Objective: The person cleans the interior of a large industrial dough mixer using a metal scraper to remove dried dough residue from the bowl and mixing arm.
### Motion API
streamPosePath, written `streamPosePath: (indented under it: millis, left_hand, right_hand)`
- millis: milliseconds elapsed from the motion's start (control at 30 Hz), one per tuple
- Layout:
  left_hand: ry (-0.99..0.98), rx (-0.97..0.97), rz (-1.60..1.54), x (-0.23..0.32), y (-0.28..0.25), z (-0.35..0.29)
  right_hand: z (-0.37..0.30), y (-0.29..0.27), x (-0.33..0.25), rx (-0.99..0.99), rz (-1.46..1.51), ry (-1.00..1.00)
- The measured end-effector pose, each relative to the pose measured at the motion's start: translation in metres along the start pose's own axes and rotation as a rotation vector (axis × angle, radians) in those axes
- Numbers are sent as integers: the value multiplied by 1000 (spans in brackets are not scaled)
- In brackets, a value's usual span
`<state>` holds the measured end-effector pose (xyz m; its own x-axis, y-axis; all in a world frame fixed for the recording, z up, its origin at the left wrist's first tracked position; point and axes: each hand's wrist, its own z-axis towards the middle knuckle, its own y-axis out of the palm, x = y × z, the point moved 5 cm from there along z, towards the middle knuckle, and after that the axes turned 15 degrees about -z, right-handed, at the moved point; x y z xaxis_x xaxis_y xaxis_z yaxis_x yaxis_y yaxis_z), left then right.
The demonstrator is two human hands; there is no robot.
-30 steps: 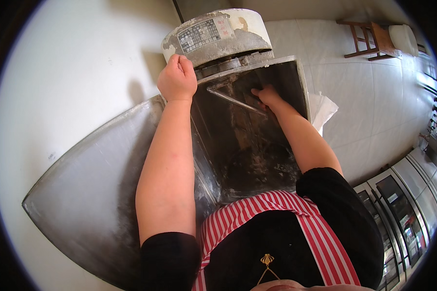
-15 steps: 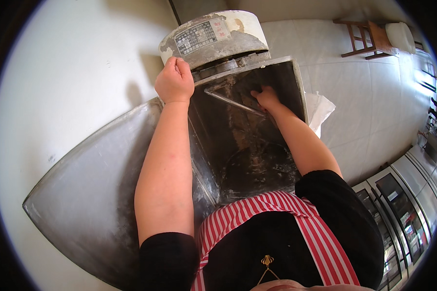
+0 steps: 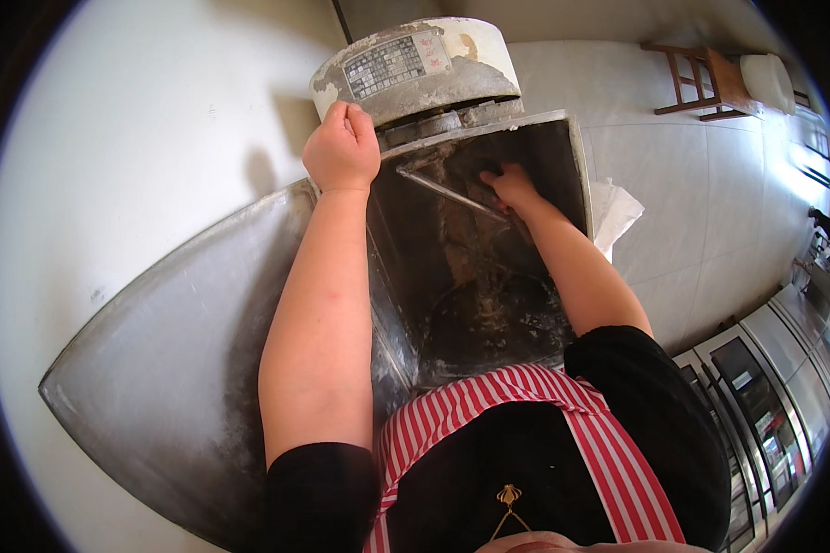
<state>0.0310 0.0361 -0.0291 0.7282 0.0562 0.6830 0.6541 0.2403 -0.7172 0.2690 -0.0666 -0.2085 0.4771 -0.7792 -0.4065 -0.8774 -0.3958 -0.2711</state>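
Observation:
A worn metal dough mixer trough (image 3: 415,350) stands in front of me, dark inside with pale residue. Across its inner far part slants a thin metal mixing bar (image 3: 443,189). My left hand (image 3: 343,147) is closed in a fist at the trough's far left corner, just below the rounded motor housing (image 3: 415,69); whatever it grips is hidden. Inside the trough, my right hand (image 3: 515,189) is beside the lower end of the bar. Its thumb and a finger stick out toward the inner wall; the other fingers are hidden, so its grip is unclear.
To the left, a large curved metal panel (image 3: 166,350) stands open against the white wall (image 3: 138,147). A white bag (image 3: 616,214) shows beyond the trough's right side. Farther right are a wooden stool (image 3: 715,83) on the tiled floor and a glass-fronted metal cabinet (image 3: 765,405).
The whole view has shifted slightly, so the mixer appears a little farther right. Both hands keep nearly the same places on the trough; the right hand's fingers have moved only slightly.

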Motion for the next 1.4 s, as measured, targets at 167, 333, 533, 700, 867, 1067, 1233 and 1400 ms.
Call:
streamPosePath:
  millis: [167, 333, 533, 700, 867, 1067, 1233, 1400]
  left_hand:
    - [7, 18, -1, 0, 0, 0]
    - [-6, 18, 15, 0, 0, 0]
    - [10, 24, 12, -1, 0, 0]
    - [41, 42, 15, 2, 1, 0]
    - [29, 49, -16, -1, -1, 0]
    - [27, 41, -6, -1, 0, 0]
    - [25, 50, 15, -2, 0, -1]
    - [60, 58, 18, 0, 1, -1]
  right_hand:
    - [2, 0, -1, -44, -28, -7]
    - [1, -1, -1, 60, -40, -24]
    - [-2, -2, -6, 28, -35, -26]
    - [0, -2, -3, -43, 28, -17]
    - [-9, -3, -4, -78, 282, -27]
    - [-16, -7, -3, 153, 146, -8]
    - [-8, -4, -10, 100, 29, -8]
    - [-6, 12, -25, -37, 267, 113]
